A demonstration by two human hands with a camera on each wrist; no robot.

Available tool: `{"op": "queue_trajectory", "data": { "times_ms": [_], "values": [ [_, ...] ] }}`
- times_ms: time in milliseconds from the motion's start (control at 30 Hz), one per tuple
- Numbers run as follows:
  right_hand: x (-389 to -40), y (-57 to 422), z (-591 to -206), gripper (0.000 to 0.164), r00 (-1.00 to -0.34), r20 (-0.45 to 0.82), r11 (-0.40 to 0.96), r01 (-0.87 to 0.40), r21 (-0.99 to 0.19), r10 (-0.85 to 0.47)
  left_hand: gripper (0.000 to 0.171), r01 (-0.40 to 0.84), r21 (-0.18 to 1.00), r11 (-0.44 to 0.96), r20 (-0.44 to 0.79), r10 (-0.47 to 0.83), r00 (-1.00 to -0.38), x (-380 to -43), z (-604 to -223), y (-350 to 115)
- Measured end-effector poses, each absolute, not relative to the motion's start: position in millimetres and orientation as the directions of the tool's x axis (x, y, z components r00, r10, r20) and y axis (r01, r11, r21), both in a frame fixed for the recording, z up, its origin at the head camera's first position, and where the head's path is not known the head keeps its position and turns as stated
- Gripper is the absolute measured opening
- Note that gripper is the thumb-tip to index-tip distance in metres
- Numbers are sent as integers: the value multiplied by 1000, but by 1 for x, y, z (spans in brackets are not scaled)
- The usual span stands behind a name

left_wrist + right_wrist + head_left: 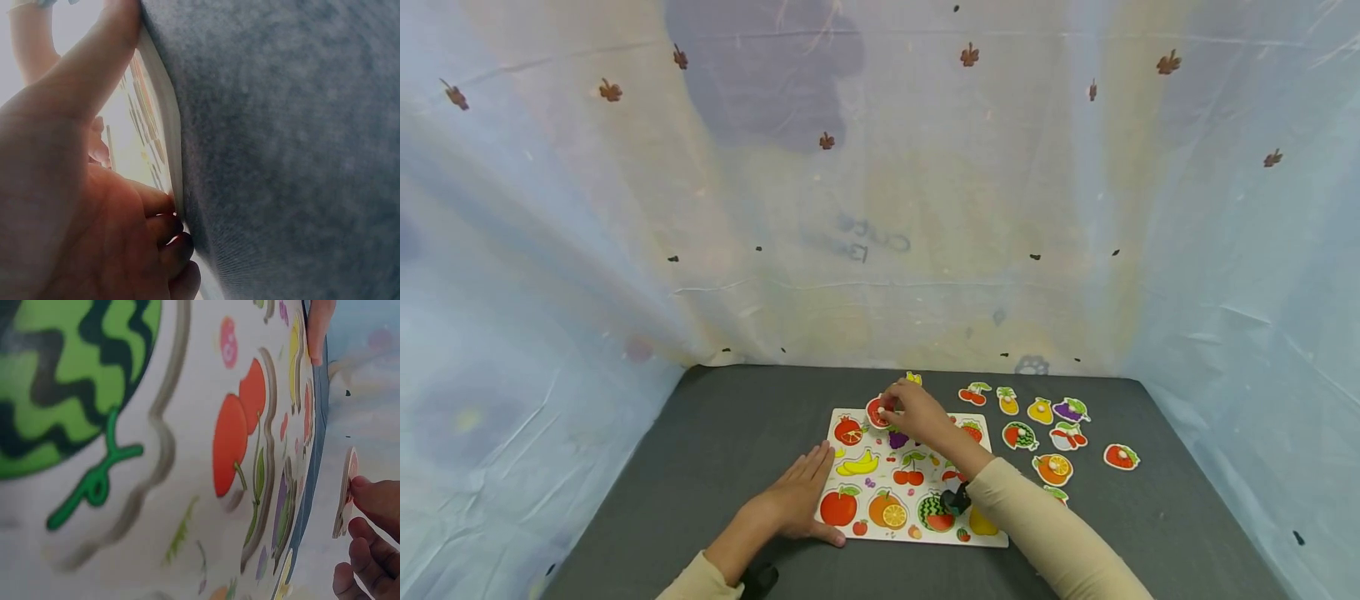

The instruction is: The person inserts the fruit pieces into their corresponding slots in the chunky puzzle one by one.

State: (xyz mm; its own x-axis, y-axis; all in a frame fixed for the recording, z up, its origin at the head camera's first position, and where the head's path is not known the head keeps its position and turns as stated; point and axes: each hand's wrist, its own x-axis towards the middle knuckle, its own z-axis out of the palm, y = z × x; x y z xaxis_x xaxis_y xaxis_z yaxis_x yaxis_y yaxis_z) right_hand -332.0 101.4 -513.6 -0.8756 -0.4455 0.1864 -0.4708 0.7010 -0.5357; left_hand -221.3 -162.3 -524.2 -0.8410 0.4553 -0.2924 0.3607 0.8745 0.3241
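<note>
A white fruit puzzle board lies on the dark table with pictures of fruits in its recesses. My left hand rests along the board's left edge, fingers extended and thumb by the near corner. In the left wrist view, fingertips touch the board's rim. My right hand pinches a round red fruit puzzle piece over the board's far left part. The right wrist view shows the thin piece held on edge between thumb and fingers, apart from the board. The right forearm hides part of the board.
Loose knobbed fruit pieces lie right of the board, among them cherries, a pear, a watermelon, an orange and a strawberry. A yellow piece lies behind the board. A patterned curtain stands behind the table.
</note>
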Motion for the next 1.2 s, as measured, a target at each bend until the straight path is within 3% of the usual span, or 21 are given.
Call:
{"op": "queue_trajectory", "data": {
  "times_ms": [533, 767, 967, 1200],
  "values": [
    [-333, 79, -520, 7, -851, 182, 685, -509, -522, -493, 140, 379, 314, 871, -273, 465, -842, -221, -529, -163],
    [-333, 71, -521, 8, -841, 160, 678, -516, -523, -517, 146, 393, 398, 829, -248, 510, -824, -225, -536, -169],
    [-335, 64, -525, 8, -836, 142, 666, -514, -541, -530, 146, 393, 366, 843, -256, 497, -829, -228, -539, -169],
    [-337, 57, -529, 10, -826, 148, 685, -539, -490, -544, 150, 409, 385, 827, -237, 517, -822, -230, -547, -171]
  ]
}}
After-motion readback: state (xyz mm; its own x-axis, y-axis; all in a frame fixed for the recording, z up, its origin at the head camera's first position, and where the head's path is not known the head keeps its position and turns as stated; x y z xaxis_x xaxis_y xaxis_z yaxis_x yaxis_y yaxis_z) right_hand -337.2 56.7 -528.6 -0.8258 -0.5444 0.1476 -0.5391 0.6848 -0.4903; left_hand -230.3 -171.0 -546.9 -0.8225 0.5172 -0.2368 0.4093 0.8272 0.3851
